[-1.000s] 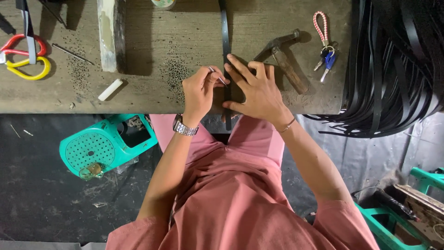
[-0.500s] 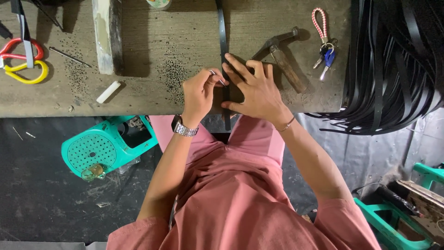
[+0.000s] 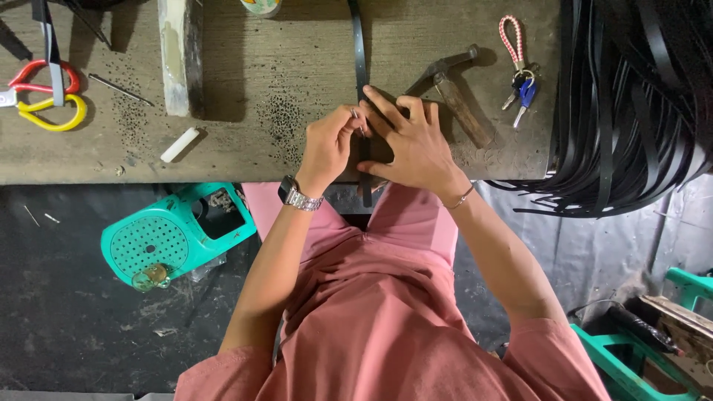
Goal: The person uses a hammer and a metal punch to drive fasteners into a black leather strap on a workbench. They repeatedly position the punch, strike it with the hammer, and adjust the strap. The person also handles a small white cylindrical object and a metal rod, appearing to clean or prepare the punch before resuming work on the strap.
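From the head camera, looking straight down: a long narrow black leather strap (image 3: pixel 359 59) runs across the worn wooden workbench (image 3: pixel 260 89) toward the person and hangs just over its near edge between the two hands. The left hand (image 3: pixel 327 145) is curled, thumb and forefinger pinched together on a small thin metal piece (image 3: pixel 356 119) right at the strap's edge; a silver wristwatch (image 3: pixel 298 197) sits on that wrist. The right hand (image 3: pixel 412 141) lies flat, fingers spread apart, pressing down on the strap and bench, a thin bracelet (image 3: pixel 460 199) at its wrist. Just beyond the right hand's fingertips lies a wooden-handled hammer (image 3: pixel 453 93), and further right a bunch of keys on a red-and-white braided loop (image 3: pixel 518 63). At the far left sit red- and yellow-handled scissors (image 3: pixel 44 93), nearer in a small white stick (image 3: pixel 180 144). A heap of black straps (image 3: pixel 631 104) drapes off the bench's right end. A turquoise plastic stool (image 3: pixel 174 234) stands on the floor below.
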